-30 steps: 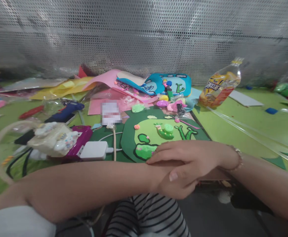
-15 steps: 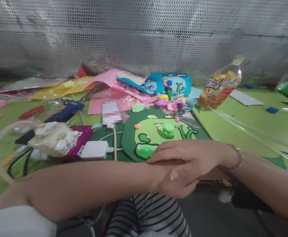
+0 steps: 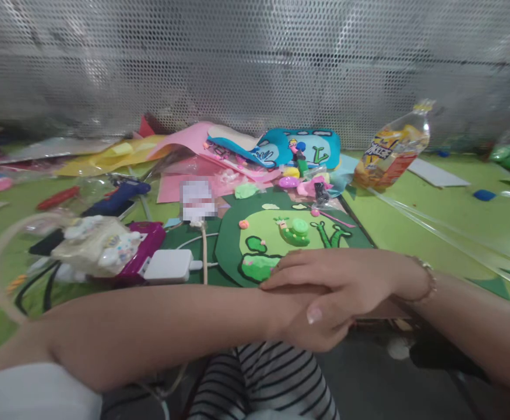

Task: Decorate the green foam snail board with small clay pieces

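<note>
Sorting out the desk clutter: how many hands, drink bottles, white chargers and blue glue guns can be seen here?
Hands: 2, the right hand lying over the left hand
Drink bottles: 1, the tilted bottle
White chargers: 1, the charger
Blue glue guns: 1, the glue gun
Total: 5

I see a matt green felt board, a glossy clear plastic bottle, smooth white plastic charger, and dull perforated metal screen.

Wrist bracelet, striped trousers
</note>
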Demonstrator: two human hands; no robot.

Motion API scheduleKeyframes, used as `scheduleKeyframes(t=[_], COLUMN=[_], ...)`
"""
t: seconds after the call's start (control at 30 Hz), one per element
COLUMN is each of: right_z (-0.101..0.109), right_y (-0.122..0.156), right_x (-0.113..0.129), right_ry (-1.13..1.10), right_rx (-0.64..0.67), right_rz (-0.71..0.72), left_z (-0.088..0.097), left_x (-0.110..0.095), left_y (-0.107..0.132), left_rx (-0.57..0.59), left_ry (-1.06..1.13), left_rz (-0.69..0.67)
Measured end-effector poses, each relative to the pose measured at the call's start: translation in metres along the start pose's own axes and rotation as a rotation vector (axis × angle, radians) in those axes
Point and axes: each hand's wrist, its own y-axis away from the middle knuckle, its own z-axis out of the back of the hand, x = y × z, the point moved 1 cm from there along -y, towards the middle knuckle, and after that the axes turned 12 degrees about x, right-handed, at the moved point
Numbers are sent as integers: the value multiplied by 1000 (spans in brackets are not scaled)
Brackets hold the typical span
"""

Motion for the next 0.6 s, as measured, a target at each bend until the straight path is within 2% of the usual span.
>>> scheduleKeyframes(t=[0.07,0.1,0.13,0.2,0.3,0.4,0.6], right_z=[1,2,2,3,4,4,4], right_y=[1,1,2,3,5,6,7], right_x=[-1,-2,-2,-3,-6,-6,0], right_ry=[-41,-70,-104,-174,-253,-282,-260], right_rx=[-5,-6,-6,-5,-15,-44,-55], right_rz=[16,26,35,40,17,14,40], left_z=[14,22,29,42,52,53,44], left_x=[2,2,2,3,5,4,2], left_y=[-3,-5,-8,-14,-20,-20,-16], left_rx=[-32,-97,-97,-105,-123,-141,2], left_ry=[5,5,-11,3,45,56,79], left_rz=[-80,-155,-339,-504,-510,-522,-318])
